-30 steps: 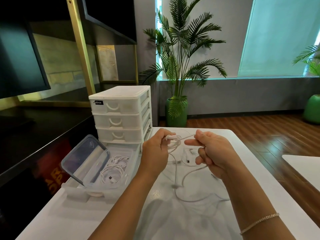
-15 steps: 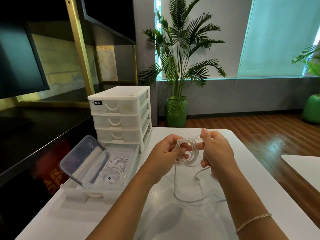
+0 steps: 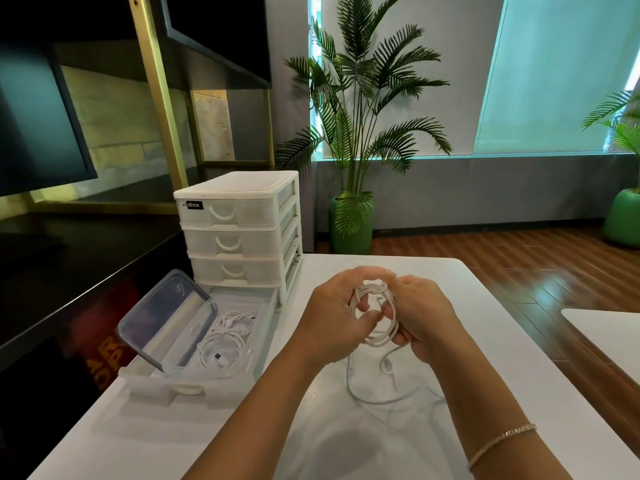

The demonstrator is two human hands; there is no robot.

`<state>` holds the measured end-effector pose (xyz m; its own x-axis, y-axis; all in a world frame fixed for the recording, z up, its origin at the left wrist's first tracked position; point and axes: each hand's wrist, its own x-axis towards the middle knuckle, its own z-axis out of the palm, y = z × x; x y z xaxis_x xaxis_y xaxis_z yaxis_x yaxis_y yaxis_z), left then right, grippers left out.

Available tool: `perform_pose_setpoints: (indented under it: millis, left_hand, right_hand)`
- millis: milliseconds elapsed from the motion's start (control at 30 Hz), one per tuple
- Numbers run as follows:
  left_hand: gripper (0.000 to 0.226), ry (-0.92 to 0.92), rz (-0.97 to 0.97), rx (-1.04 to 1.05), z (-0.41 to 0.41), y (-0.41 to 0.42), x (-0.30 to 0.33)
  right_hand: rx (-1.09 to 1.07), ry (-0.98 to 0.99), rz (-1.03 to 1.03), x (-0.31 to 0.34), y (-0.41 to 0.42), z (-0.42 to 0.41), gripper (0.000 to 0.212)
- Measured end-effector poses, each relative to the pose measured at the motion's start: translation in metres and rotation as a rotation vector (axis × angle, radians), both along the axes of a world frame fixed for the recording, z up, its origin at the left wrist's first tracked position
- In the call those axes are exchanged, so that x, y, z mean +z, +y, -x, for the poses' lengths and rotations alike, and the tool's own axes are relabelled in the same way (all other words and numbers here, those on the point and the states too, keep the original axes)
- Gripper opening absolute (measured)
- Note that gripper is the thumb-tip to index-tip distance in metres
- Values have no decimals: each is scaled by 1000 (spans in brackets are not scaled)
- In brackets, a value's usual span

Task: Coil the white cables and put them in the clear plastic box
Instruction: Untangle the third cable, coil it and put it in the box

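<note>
Above the white table, both hands hold a white cable (image 3: 375,315) wound into several loops. My left hand (image 3: 334,315) grips the coil's left side, with fingers through the loops. My right hand (image 3: 420,311) holds the right side. A loose tail with a plug hangs from the coil and curves across the table below. At the left, the clear plastic box (image 3: 242,355) stands open, its lid (image 3: 166,313) propped up; coiled white cables (image 3: 228,336) lie inside it.
The clear box sits in a pulled-out bottom drawer of a white drawer unit (image 3: 239,230) at the table's (image 3: 242,427) back left. A dark counter runs along the left. A second white table edge (image 3: 606,327) is at the right.
The coil has gained loops and the hands have closed in around it. The loose tail on the table is shorter than a second ago.
</note>
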<state>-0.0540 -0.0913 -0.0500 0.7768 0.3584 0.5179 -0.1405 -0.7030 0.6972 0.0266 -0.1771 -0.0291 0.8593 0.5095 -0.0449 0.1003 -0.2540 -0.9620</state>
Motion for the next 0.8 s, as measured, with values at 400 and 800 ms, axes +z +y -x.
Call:
perform_pose_setpoints:
  millis: [400,800]
  left_hand:
    - [12,-228,-85,314,0,4,-4]
    - [22,86,560,163,-1,14,7]
  right_hand:
    - [209,143,-144,3,-2,1,23]
    - [217,-115,-113,5,-11,-4,20]
